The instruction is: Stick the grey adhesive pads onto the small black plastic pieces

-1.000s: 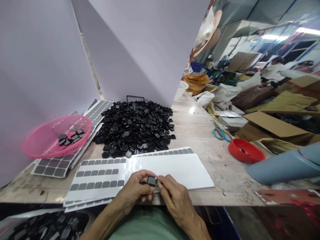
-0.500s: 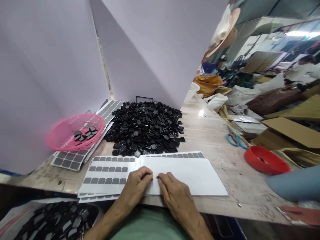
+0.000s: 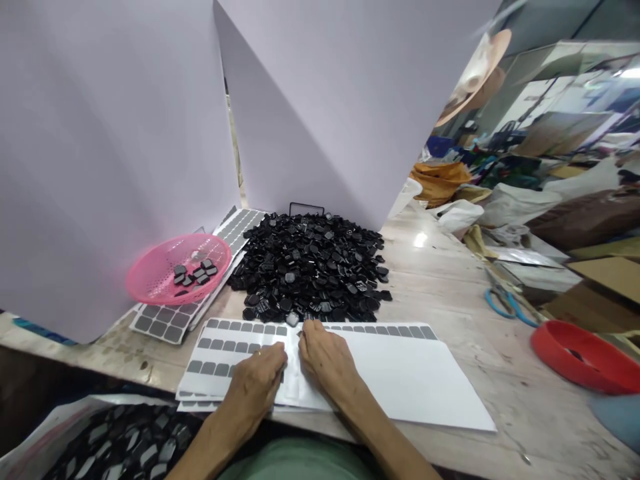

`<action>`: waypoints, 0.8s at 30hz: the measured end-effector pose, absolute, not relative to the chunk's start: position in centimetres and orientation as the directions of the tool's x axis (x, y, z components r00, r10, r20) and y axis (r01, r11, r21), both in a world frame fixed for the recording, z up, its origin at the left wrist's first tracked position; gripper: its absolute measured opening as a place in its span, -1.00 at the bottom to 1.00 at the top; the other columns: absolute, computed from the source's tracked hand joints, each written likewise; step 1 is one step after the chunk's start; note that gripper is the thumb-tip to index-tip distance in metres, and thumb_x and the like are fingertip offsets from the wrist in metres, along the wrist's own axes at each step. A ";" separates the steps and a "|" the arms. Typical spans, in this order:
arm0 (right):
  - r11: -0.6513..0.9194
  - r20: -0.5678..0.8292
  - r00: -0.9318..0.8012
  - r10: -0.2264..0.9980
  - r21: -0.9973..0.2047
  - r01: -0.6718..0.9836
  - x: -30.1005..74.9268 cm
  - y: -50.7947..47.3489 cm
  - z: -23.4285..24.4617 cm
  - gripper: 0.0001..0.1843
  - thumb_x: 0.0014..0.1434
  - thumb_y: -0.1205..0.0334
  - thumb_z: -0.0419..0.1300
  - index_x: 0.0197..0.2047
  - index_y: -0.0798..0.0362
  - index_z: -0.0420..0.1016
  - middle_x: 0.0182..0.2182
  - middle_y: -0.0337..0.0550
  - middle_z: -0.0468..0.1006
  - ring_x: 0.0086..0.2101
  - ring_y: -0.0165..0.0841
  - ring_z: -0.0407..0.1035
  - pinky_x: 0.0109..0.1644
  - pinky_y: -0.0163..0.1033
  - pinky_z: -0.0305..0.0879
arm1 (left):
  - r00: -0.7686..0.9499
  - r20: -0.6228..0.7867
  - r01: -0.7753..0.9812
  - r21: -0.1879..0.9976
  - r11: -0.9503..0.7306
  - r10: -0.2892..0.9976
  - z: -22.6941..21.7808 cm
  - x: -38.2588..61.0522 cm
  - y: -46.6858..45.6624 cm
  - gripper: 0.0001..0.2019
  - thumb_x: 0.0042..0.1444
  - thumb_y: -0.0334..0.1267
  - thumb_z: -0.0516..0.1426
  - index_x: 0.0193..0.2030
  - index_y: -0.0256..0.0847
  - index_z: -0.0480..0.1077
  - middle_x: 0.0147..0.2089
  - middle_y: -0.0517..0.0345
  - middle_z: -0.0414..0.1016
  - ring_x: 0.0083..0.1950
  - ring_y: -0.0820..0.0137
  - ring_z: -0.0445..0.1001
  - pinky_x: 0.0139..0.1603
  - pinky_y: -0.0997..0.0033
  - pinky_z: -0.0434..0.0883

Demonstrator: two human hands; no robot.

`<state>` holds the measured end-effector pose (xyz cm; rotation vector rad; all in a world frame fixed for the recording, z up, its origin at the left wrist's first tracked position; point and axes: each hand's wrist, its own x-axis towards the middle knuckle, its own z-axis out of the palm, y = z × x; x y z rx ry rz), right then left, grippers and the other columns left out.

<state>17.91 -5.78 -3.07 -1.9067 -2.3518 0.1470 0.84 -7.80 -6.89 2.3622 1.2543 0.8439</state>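
Observation:
A sheet of grey stickers [image 3: 210, 390] lies before me, with rows of grey rounded squares on white backing. A plain white sheet [image 3: 400, 373] covers its right part. My left hand [image 3: 255, 380] rests on the sticker sheet, its fingers curled closed, and a small black piece [image 3: 283, 375] peeks out at the fingertips. Near the sheet's upper edge, my right hand [image 3: 325, 353] has its fingers pressed together; whatever they hold is hidden. Just beyond them sits a small piece with a grey face [image 3: 293, 319], in front of a heap of black plastic pieces [image 3: 315, 267].
A pink basket [image 3: 150, 270] with several grey-faced pieces stands at left on more sticker sheets [image 3: 160, 323]. Black pieces fill a bag [image 3: 125, 440] below the table's edge. At right are blue-handled scissors [image 3: 507, 305] and a red bowl [image 3: 583, 357]. Grey-lilac panels [image 3: 310, 100] rise behind.
My right hand has moved away from me to the sheet's upper edge. My left hand has turned more palm-down, slightly nearer me. The view has shifted left.

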 end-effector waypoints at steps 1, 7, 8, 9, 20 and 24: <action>0.211 0.026 -0.209 0.978 -0.140 0.967 17.4 -5.3 -3.2 -0.87 0.30 0.35 -0.03 -0.20 0.09 0.33 -0.32 -0.07 0.47 -0.45 -0.28 0.41 -0.45 -0.25 0.13 | 0.458 0.376 0.650 0.477 -0.592 0.806 -7.3 1.0 -7.8 -0.78 0.20 -0.45 -0.08 -0.29 -0.16 0.36 -0.33 0.15 0.45 -0.34 0.43 0.42 -0.31 0.49 0.35; 0.197 0.020 -0.196 0.980 -0.153 0.968 16.0 -4.1 -3.5 -0.85 0.29 0.35 -0.04 -0.20 0.08 0.34 -0.32 -0.07 0.48 -0.43 -0.26 0.43 -0.42 -0.25 0.15 | 0.532 0.398 0.679 0.326 -0.657 0.747 -8.4 0.6 -7.5 -0.79 0.10 -0.56 -0.05 -0.28 -0.16 0.27 -0.21 0.13 0.47 -0.28 0.37 0.42 -0.30 0.43 0.33; 0.198 0.018 -0.197 0.980 -0.164 0.966 15.9 -4.0 -3.5 -0.85 0.29 0.35 -0.04 -0.20 0.08 0.34 -0.32 -0.07 0.48 -0.43 -0.27 0.42 -0.42 -0.25 0.14 | 0.541 0.396 0.676 0.321 -0.664 0.742 -8.4 0.6 -7.5 -0.78 0.10 -0.56 -0.05 -0.28 -0.15 0.26 -0.18 0.13 0.47 -0.28 0.36 0.42 -0.31 0.42 0.33; 0.202 0.017 -0.202 0.979 -0.179 0.963 15.9 -4.0 -3.5 -0.84 0.29 0.34 -0.04 -0.19 0.09 0.35 -0.32 -0.07 0.48 -0.43 -0.26 0.42 -0.42 -0.25 0.13 | 0.546 0.397 0.673 0.316 -0.669 0.738 -8.4 0.6 -7.5 -0.78 0.10 -0.56 -0.04 -0.27 -0.15 0.26 -0.16 0.13 0.48 -0.28 0.35 0.42 -0.31 0.41 0.34; 0.261 0.088 -0.272 0.958 -0.656 0.708 17.5 -3.2 -2.5 -0.79 0.26 0.24 -0.02 -0.42 0.05 0.26 -0.53 -0.30 0.31 -0.46 -0.41 0.25 -0.38 -0.36 0.12 | 0.533 0.324 0.696 0.358 -0.623 0.782 -7.4 1.0 -7.7 -0.78 0.12 -0.53 -0.04 -0.31 -0.15 0.33 -0.21 0.11 0.50 -0.28 0.34 0.44 -0.33 0.43 0.33; 0.244 0.121 -0.256 0.959 -0.810 0.534 19.3 -4.0 -1.4 -0.71 0.29 0.09 -0.04 -0.42 0.04 0.22 -0.54 -0.34 0.18 -0.50 -0.44 0.16 -0.43 -0.37 0.13 | 0.441 0.334 0.661 0.507 -0.554 0.833 -4.8 -0.3 -7.0 -0.77 0.20 -0.46 -0.05 -0.24 -0.14 0.38 -0.30 0.16 0.51 -0.34 0.42 0.45 -0.33 0.51 0.35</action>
